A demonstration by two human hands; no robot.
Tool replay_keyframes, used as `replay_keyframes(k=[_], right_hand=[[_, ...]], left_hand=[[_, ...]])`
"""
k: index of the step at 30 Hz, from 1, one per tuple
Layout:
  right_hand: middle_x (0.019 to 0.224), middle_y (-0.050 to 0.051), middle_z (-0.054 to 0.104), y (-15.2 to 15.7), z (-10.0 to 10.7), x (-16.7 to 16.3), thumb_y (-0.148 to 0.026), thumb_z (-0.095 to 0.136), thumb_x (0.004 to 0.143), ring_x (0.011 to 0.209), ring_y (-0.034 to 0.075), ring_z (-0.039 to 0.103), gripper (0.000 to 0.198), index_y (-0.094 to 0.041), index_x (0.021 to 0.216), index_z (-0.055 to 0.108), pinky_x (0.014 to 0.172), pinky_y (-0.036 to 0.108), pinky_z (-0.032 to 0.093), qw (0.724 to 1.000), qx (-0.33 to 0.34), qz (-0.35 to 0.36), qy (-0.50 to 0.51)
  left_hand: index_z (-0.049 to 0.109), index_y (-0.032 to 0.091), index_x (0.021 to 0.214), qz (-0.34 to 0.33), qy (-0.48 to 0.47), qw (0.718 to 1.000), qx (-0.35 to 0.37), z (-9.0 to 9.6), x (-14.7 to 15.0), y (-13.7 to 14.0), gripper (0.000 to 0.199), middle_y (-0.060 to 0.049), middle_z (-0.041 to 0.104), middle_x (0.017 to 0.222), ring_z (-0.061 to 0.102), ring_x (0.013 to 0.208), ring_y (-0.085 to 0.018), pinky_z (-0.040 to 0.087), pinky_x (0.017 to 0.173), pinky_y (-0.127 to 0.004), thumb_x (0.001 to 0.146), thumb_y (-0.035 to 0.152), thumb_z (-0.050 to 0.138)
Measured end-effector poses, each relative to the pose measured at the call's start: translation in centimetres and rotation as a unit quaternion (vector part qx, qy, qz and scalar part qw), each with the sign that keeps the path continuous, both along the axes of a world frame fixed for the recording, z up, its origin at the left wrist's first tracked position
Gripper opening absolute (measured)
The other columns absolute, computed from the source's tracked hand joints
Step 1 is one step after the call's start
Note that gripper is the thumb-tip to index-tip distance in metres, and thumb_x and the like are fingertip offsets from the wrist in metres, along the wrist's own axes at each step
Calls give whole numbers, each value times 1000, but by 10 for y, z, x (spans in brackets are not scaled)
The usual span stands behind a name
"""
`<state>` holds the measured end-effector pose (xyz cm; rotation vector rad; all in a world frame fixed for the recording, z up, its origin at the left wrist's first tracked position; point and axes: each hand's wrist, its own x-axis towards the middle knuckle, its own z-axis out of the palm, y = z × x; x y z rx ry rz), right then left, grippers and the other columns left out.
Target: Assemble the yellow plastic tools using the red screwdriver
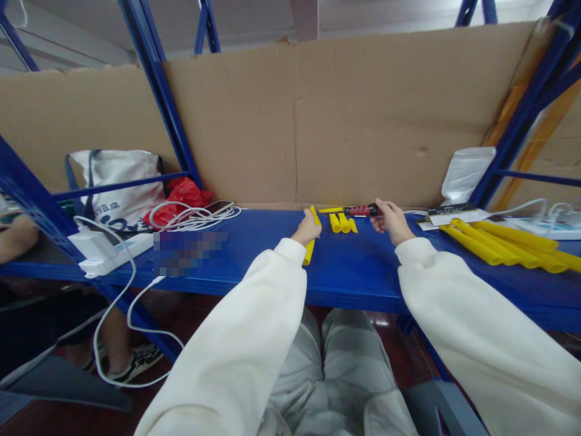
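My left hand is closed around a yellow tube, which stands out above and below the fingers. In my right hand is a soldering iron with a red and black handle, gripped near its back end. Its thin shaft points left, and the tip reaches the upper part of the tube by my left fingers; whether it touches cannot be made out. Short yellow tube pieces lie on the blue bench between my hands, partly under the iron.
Several long yellow tubes lie at right, near a white pouch. At left are a power strip, coiled white cable, a red plastic bag and a cloth bag. Cardboard walls the back; another person's arm shows far left.
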<state>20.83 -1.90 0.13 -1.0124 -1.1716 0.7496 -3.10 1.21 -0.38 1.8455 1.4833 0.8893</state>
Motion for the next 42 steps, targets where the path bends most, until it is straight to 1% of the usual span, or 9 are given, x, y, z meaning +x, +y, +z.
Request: replay_keyframes(k=[7,10,13,19,24,27,30,36,42], right_hand=[[50,-7,53,-2,1,0,-51,80,74,37,13,47,41,-25,88,52,34,22,29,1000,4,-2,0],[51,-5,55,-3,1,-1,-58,79,75,35,13,47,45,-25,85,51,33,23,28,1000,1,-2,-10],[44,-8,45,-3,0,-1,-64,78,76,31,10,38,49,-25,79,50,32,22,24,1000,5,-7,-24],[51,-7,49,-1,0,0,-48,82,75,38,12,46,39,-25,87,53,34,21,30,1000,8,-12,-14],[46,-7,45,-3,0,-1,-61,74,84,33,10,39,44,-25,81,50,31,21,26,999,-16,-29,-29],[43,-9,41,-2,0,-1,-58,78,80,33,9,37,44,-25,82,51,31,20,25,1000,-8,-24,-18],[50,-8,49,1,0,0,-53,85,73,37,10,43,45,-25,86,52,32,20,28,1000,6,-20,-2],[47,-9,44,4,-4,4,-67,79,77,34,9,39,53,-25,84,48,32,21,25,1000,-2,3,-18],[51,-8,50,0,0,-1,-52,83,73,38,11,46,46,-25,90,50,33,21,30,1000,-9,-18,2]], left_hand=[[39,14,135,2,-2,1000,1,0,-1,0,55,-12,71,99,74,83,-23,60,82,-36,85,0,58],[39,14,134,-1,-8,1000,4,-2,0,3,56,-10,70,98,74,85,-23,60,82,-34,84,0,59],[39,16,133,3,-6,1000,2,-4,0,5,56,-8,70,96,73,84,-22,60,81,-34,84,-1,58],[37,16,134,2,0,1000,4,-3,0,5,56,-8,71,95,73,82,-22,61,84,-35,84,-2,56],[37,14,135,5,3,1000,0,-2,1,3,58,-9,71,97,74,85,-22,61,86,-36,83,-2,57],[37,13,135,3,4,1000,1,-1,1,2,57,-10,71,99,74,85,-22,61,86,-36,84,-2,56],[37,14,135,4,5,1000,-1,-1,1,1,56,-10,72,99,74,82,-22,61,85,-37,84,-2,56],[37,14,135,5,-4,1000,-2,-1,1,2,57,-10,71,99,74,84,-22,62,83,-35,84,-1,59],[37,12,135,9,7,1000,0,0,1,1,56,-12,72,99,75,84,-23,62,85,-38,84,-3,56]])
